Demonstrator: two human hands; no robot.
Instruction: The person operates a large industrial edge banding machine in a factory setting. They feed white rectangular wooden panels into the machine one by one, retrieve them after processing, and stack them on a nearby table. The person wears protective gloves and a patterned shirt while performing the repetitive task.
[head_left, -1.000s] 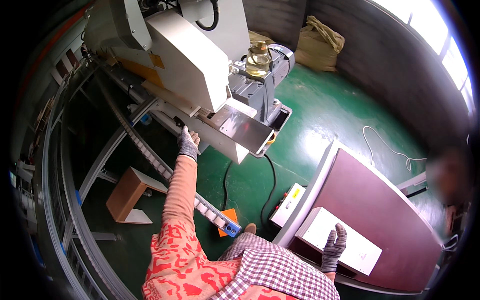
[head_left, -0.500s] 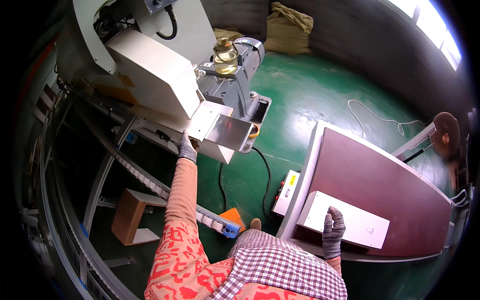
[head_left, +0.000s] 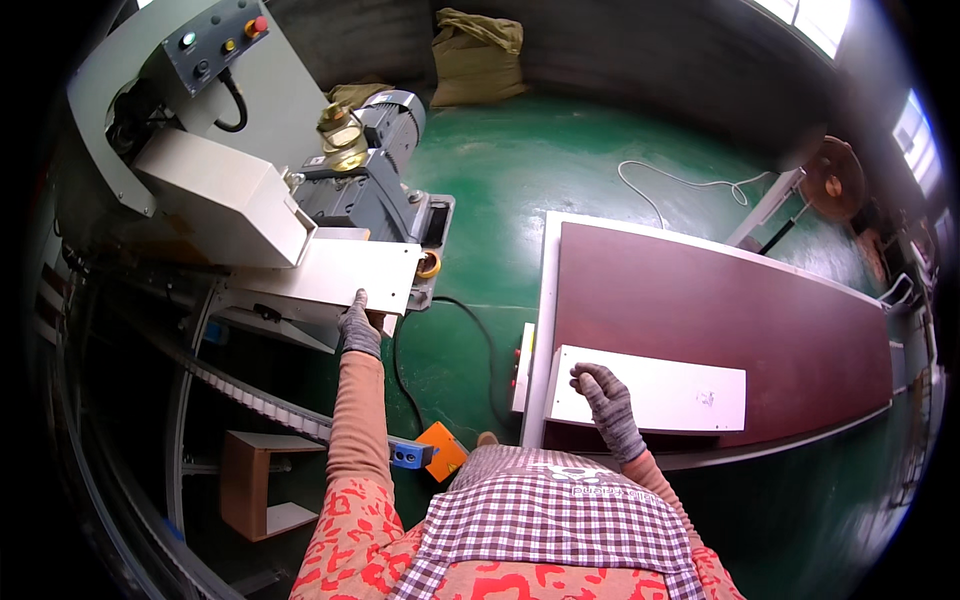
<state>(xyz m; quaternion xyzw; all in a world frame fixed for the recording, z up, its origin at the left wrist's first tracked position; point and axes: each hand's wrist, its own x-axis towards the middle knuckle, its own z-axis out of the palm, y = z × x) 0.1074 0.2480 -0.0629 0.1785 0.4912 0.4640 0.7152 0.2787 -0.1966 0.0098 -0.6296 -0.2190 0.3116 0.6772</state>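
My left hand [head_left: 362, 325], in a grey knit glove, grips the near edge of a white board [head_left: 345, 268], thumb on top and fingers underneath. The board sticks out from below the white housing [head_left: 225, 195] of a machine and has small holes near its outer end. My right hand [head_left: 608, 405], also gloved, is over the left part of another white board [head_left: 670, 390] on the brown-topped table [head_left: 700, 290]. Its fingers are loosely bent, with nothing visible in them; whether they touch that board I cannot tell.
A grey motor [head_left: 395, 120] and an oil cup [head_left: 342, 140] sit behind the board. Below left run a roller rail [head_left: 270, 405] and a brown-and-white box-like piece [head_left: 245, 485]. An orange box [head_left: 440, 450] and black cable [head_left: 490, 345] lie on the floor. A fan [head_left: 832, 178] stands beyond the table.
The white board has come farther out of the machine, now covering the metal plate, with my left hand on it. My right hand has shifted left over the other board. The view has turned right.
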